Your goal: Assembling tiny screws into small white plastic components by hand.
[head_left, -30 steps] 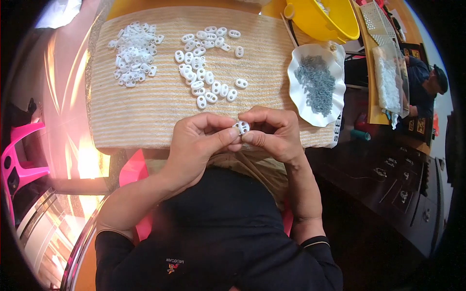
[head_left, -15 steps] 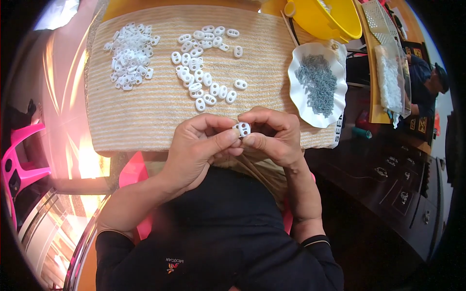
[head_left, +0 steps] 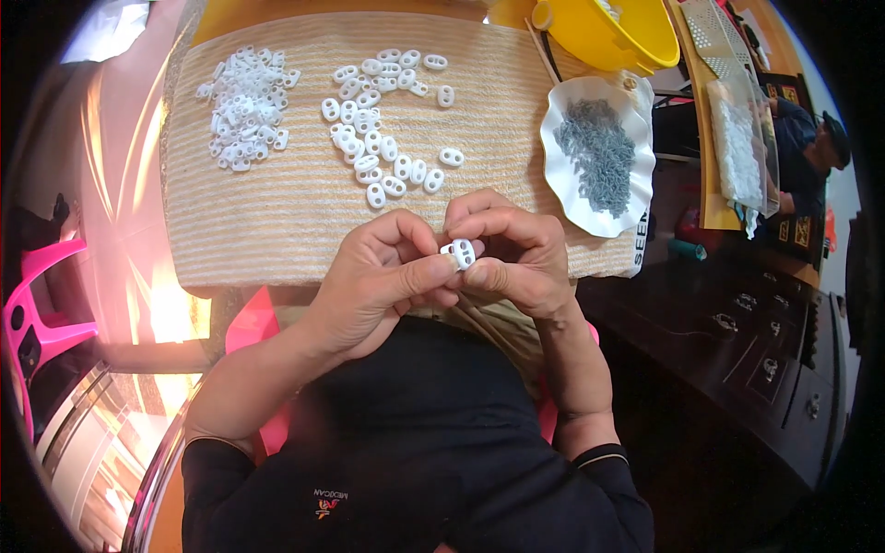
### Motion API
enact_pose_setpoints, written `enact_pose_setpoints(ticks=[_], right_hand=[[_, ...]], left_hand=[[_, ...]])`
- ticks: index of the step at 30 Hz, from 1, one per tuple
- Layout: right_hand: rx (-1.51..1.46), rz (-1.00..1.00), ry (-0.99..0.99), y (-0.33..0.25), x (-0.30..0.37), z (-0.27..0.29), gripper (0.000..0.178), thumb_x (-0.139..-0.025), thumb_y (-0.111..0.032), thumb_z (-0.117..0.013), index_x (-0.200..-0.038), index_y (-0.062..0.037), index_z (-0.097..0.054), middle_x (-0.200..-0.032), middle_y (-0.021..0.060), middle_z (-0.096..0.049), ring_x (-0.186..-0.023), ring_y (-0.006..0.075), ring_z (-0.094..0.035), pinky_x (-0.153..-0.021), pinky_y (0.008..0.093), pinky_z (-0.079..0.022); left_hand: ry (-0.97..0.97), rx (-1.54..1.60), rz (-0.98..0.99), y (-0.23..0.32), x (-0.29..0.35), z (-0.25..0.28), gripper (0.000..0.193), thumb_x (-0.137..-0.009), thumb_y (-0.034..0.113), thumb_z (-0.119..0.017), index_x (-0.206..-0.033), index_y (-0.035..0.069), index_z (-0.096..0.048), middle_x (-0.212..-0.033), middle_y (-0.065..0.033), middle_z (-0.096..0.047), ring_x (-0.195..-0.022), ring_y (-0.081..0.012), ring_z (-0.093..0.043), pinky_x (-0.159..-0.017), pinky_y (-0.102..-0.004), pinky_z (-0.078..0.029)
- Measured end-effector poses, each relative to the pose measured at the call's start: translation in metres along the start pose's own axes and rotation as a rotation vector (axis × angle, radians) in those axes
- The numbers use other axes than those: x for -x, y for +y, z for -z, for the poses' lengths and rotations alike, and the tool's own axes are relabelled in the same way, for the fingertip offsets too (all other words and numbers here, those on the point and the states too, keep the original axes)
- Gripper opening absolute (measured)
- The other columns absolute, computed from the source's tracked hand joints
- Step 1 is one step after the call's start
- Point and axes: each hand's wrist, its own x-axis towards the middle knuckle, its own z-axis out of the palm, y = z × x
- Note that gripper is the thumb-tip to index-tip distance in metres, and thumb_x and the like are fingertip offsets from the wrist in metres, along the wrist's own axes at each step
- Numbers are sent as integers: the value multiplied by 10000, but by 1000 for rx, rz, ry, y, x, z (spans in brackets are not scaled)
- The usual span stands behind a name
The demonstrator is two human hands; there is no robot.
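Note:
Close to my body, at the table's near edge, both hands meet over a small white two-hole cord lock [head_left: 464, 254]. My right hand [head_left: 524, 251] pinches its oval body between thumb and fingers. My left hand [head_left: 380, 276] is closed at its left side, where a small white part sticks out; the thumb touches it. Beyond my hands lie several loose white oval two-hole pieces [head_left: 403, 167], spread in a curve. To their left is a heap of smaller flat white pieces with holes [head_left: 247, 111]. A wavy-rimmed white dish [head_left: 559, 175] on the right holds many small grey metal springs [head_left: 599, 152].
A striped beige cloth [head_left: 249, 221] covers the table. At the far right stands a yellow basin [head_left: 636, 41], beside a clear container of white pieces [head_left: 737, 147]. Pink plastic stools [head_left: 46, 323] are at the left, and another person [head_left: 811, 138] is at the right.
My left index finger has lifted a little off the cord lock, and the small part at its left side shows more. The table scene has shifted slightly left and up in view.

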Motion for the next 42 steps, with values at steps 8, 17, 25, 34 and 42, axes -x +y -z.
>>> enact_pose_setpoints(ticks=[8,17,25,34,42], right_hand=[[16,5,-1,-3,2,-7,333,-761,-135,-774,-1029,24,-658,-1039,161,-602,-916,171,-579,-792,273,-468],[60,57,-24,-3,6,-9,323,-751,-116,-779,-1015,27,-661,-1030,158,-606,-884,159,-579,-752,260,-468],[209,133,-25,-5,5,-11,292,-789,-87,-735,-1037,36,-641,-1036,141,-603,-924,162,-570,-787,266,-456],[329,166,-64,0,6,-5,295,-818,-43,-703,-1084,47,-612,-1084,125,-591,-933,139,-552,-802,261,-455],[424,265,-65,-2,8,-10,318,-814,-25,-705,-1106,46,-603,-1101,118,-585,-902,121,-524,-787,247,-447]], left_hand=[[-15,-19,17,0,4,-2,152,-843,67,-681,-843,65,-529,-938,-115,-643,-741,-149,-643,-665,-245,-552],[-16,-41,-19,-4,7,-4,158,-829,63,-695,-836,60,-537,-904,-95,-636,-804,-153,-631,-711,-279,-549],[-41,-34,-44,-6,2,0,104,-849,61,-678,-873,45,-579,-883,-71,-651,-773,-126,-647,-686,-235,-556],[-65,-5,-82,-7,3,2,115,-906,144,-624,-932,40,-584,-904,-68,-648,-788,-113,-638,-716,-237,-558],[-138,39,-130,-6,5,-1,147,-940,185,-572,-948,39,-592,-896,-56,-646,-788,-106,-637,-717,-255,-569]])
